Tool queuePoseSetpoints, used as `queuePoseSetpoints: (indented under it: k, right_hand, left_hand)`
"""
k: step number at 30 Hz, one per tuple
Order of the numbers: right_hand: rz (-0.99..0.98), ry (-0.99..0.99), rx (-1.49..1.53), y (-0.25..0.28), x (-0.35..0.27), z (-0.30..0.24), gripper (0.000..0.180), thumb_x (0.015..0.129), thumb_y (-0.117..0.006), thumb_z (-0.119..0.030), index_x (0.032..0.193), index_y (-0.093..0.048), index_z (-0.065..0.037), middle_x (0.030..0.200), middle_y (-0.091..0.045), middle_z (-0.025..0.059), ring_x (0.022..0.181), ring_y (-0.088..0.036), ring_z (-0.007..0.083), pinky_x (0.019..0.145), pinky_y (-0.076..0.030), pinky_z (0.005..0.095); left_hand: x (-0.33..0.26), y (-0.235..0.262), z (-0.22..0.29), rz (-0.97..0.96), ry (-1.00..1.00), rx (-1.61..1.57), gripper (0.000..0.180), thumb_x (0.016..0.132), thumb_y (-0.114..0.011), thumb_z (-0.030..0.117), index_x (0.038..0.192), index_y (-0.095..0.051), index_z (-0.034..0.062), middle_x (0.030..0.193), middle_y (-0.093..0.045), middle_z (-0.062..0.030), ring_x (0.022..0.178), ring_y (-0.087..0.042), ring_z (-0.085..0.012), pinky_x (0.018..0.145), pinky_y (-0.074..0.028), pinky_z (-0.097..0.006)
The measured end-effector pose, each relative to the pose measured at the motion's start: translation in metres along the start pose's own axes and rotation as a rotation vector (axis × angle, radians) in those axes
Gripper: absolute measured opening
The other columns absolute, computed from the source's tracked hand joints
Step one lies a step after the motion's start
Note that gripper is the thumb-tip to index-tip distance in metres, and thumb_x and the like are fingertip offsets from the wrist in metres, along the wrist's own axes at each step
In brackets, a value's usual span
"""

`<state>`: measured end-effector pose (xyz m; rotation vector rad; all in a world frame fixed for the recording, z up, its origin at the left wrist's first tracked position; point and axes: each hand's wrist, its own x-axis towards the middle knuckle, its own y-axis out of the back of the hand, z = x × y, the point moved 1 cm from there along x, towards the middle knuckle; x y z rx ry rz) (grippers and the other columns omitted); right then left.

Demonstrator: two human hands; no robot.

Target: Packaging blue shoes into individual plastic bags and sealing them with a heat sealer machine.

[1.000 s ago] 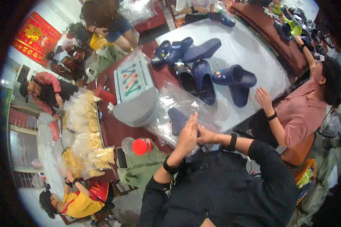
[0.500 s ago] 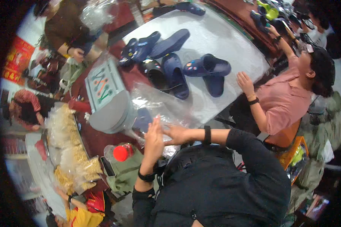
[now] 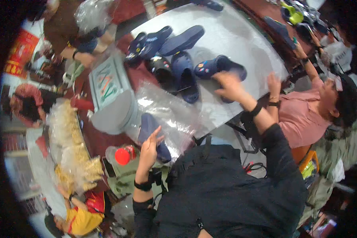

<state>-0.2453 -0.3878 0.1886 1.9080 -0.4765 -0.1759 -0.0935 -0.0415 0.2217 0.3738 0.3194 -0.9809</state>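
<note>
Head view: spread right hand (image 3: 230, 85) over clog (image 3: 220, 65), toe pointing left.

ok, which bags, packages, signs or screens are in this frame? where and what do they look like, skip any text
Clear plastic bag: crinkled, on the table edge, a dark blue clog inside; left hand on it.
Grey box: left of the bag, lid printed green with orange marks.
Stacked clear packets: far left, yellowish contents.
Red and gold poster: upper left.
Right hand: reaching to a blue clog on the white table.
No screens visible.
</note>
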Motion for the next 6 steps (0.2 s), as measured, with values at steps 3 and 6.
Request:
queuePoseSetpoints:
  k: [3,6]
  right_hand:
    - [-0.132,-0.211,-0.762,-0.03,-0.012,0.085,0.061,0.062,-0.074,-0.029,0.115,-0.053,-0.008,0.108,-0.056,0.0116,0.106,-0.05,0.0294,0.099,-0.03,0.0475]
    - [-0.347,-0.312,-0.511,-0.036,0.014,0.088,0.061,0.065,-0.073,-0.032,0.117,-0.051,-0.008,0.114,-0.055,0.0119,0.119,-0.042,0.029,0.105,-0.022,0.0481]
  left_hand:
    - [0.008,-0.001,0.016,-0.018,-0.006,-0.038,0.049,0.098,-0.024,0.035,0.129,-0.043,0.0017,0.126,-0.049,-0.0149,0.108,-0.054,-0.0234,0.093,-0.039,-0.031]
    - [0.007,0.005,0.015,-0.003,-0.015,-0.177,0.051,0.097,-0.028,0.038,0.133,-0.037,0.0034,0.132,-0.043,-0.0144,0.114,-0.049,-0.0273,0.097,-0.036,-0.032]
